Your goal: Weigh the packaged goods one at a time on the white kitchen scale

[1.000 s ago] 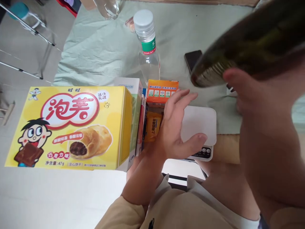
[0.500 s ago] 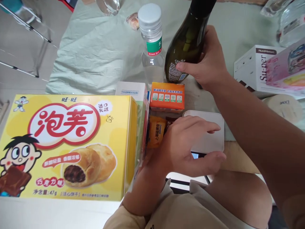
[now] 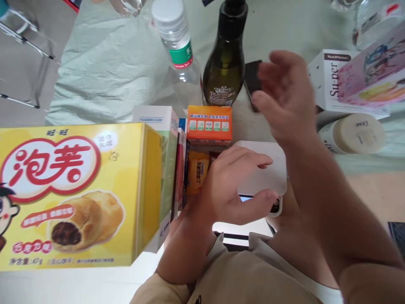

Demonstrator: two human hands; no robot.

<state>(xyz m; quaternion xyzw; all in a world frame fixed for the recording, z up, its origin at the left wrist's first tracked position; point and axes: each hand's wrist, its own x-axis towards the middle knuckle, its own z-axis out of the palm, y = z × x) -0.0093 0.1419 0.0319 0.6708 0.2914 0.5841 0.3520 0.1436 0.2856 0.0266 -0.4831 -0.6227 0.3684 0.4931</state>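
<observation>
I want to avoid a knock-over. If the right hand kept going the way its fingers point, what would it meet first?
Probably the black phone just beyond the right hand; then the dark green bottle. Depth is unclear.

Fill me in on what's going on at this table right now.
A person sits at a cluttered table. Their left hand rests on a small white scale, thumb near its front edge. Their right hand is open and empty in the air beside a dark green bottle, which stands upright, not held, next to a clear water bottle. A big yellow snack box and an orange box sit close by.
</observation>
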